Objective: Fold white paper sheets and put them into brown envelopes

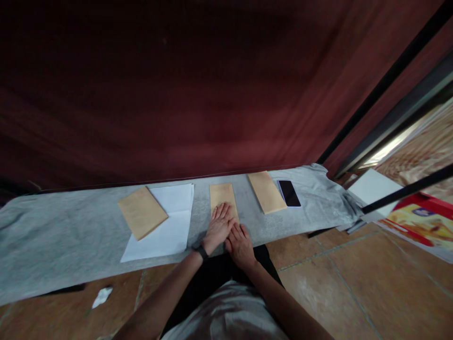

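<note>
A tan paper envelope [222, 192] lies flat on the grey cloth in front of me. My left hand [221, 224], with a dark band on its wrist, rests on the lower part of it, fingers stretched out and flat. Close beside it, my right hand [241, 246] lies over the envelope's near end with its fingers extended. The two hands touch or nearly touch, and they hide the envelope's near edge. To the right is a tan envelope or packet [267, 192]. On the left another tan one [142, 212] partly covers white paper sheets [173, 236].
A phone [289, 193] lies beside the right-hand envelope. The grey cloth [88, 236] covers a narrow, long surface against a dark red curtain [198, 118]. Black poles [382, 87] and a red and yellow box [421, 222] stand at right. Crumpled white paper [102, 297] is on the tiled floor.
</note>
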Demonstrator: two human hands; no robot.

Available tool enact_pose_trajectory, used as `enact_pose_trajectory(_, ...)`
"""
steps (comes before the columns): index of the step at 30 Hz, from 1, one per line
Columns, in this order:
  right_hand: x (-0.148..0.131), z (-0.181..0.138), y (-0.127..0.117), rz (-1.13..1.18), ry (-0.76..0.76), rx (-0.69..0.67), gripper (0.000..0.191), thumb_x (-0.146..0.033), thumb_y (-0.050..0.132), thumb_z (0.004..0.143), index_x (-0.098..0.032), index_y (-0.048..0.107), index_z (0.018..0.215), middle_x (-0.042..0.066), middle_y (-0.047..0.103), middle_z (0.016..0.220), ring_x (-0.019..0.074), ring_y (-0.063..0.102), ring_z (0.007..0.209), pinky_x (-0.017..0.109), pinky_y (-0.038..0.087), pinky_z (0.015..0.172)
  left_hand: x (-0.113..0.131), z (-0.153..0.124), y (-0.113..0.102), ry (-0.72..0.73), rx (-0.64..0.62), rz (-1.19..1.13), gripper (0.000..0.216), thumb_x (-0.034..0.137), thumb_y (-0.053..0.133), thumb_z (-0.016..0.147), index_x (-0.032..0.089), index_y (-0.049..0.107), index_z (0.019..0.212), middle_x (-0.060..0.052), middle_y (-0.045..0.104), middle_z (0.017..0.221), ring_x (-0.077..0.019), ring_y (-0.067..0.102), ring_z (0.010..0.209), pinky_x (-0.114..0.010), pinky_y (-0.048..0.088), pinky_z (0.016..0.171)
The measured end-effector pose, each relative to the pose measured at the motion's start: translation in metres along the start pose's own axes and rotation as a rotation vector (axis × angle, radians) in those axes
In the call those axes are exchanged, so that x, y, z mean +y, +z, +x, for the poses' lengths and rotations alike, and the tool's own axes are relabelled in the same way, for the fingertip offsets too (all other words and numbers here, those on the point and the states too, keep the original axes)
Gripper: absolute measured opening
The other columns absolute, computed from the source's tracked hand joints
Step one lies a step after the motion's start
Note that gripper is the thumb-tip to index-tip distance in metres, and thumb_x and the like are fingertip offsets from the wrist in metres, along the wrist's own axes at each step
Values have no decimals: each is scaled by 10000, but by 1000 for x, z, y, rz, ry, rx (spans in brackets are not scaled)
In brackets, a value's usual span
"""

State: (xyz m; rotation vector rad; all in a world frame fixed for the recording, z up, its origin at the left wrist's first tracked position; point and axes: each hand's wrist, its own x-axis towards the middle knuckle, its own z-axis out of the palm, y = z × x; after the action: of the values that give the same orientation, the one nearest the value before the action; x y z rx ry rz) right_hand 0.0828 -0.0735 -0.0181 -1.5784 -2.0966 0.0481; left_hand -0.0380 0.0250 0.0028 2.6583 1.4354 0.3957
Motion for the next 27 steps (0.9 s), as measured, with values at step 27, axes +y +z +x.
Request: enact_pose_trajectory(27, -7, 8, -14, -88, -13, -15, 534, -284, 470, 1032, -223, 374, 1553, 40, 469, 1555, 219, 444, 1423, 419, 285, 1209, -60, 105, 12, 63, -82, 50, 578, 429, 313, 1027, 233, 347, 1569, -22, 336, 1640, -227, 197, 1545, -487, 114, 1263)
